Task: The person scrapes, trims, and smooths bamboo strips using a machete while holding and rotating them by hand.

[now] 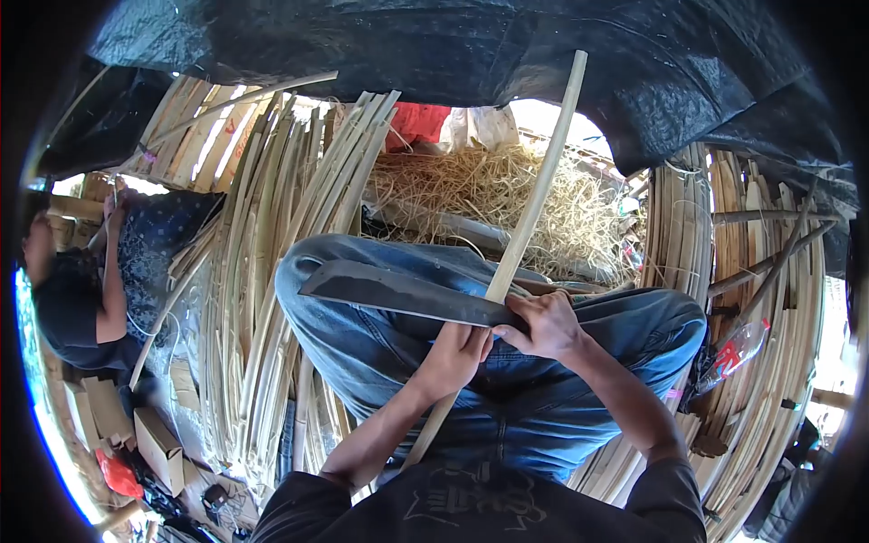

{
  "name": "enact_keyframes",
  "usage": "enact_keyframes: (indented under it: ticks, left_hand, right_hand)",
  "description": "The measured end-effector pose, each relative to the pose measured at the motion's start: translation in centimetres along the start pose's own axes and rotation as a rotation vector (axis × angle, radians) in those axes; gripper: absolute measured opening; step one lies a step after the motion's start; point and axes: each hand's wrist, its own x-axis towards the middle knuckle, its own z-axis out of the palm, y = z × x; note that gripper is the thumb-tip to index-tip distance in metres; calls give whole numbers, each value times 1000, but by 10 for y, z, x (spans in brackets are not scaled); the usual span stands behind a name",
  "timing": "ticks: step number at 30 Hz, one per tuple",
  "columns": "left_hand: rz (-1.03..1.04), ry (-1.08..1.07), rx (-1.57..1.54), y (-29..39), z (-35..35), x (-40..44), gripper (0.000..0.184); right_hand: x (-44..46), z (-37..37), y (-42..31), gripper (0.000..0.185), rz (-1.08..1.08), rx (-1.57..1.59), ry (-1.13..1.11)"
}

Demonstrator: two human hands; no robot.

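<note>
My left hand (453, 360) is closed around a long pale bamboo strip (540, 181) just below a knife. The strip slants from near my chest, up between my knees, to the dark sheet above. My right hand (548, 326) is closed on the handle end of the knife, its fingers close to my left hand. The wide dark blade (389, 294) points left above my jeans and lies against the strip where the two cross. My hands are nearly touching, and they partly hide the handle and the strip.
Bundled bamboo strips (262, 299) stand at the left, more slats (679, 226) at the right. Ahead lies a heap of shavings (507, 195) under a black sheet (407, 45). Another person (77, 299) sits at far left. A plastic bottle (742, 348) and cardboard box (160, 448) are nearby.
</note>
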Motion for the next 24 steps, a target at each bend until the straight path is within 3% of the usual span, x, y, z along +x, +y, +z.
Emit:
enact_keyframes:
  ticks: [3,4,6,8,10,11,12,14,15,18,20,22,24]
  left_hand:
    - [97,-27,158,1,-2,3,22]
    - [85,-26,149,4,-1,0,24]
    - [71,-55,151,12,0,-6,26]
    - [-79,-73,-19,19,1,-15,29]
    - [-34,-123,27,17,-3,-17,31]
    - [-44,-108,19,17,-3,-17,31]
    - [-52,-85,6,17,-2,-15,31]
    - [-45,-63,13,10,-2,-10,30]
    - [-47,-41,24,8,-1,-7,30]
    - [-33,-43,27,16,3,-6,27]
    - [-41,-24,67,20,1,-10,28]
    - [-45,-10,109,24,-5,-21,28]
    - [-96,-8,135,31,-10,-48,29]
  right_hand:
    - [2,-3,4,45,-9,-75,85]
    - [6,0,17,50,-64,-92,302]
    - [7,-6,45,49,276,-152,297]
    - [6,-7,79,52,471,-49,504]
    - [12,-31,70,52,830,410,609]
    - [13,-38,62,51,862,643,705]
    - [11,-35,60,51,858,639,716]
    - [4,-23,57,48,498,316,755]
    - [2,-31,47,52,627,463,545]
    - [9,-22,30,44,164,106,323]
    - [9,-21,18,44,117,-64,250]
    - [12,-25,25,44,93,-97,325]
    - [10,-32,44,51,271,-78,356]
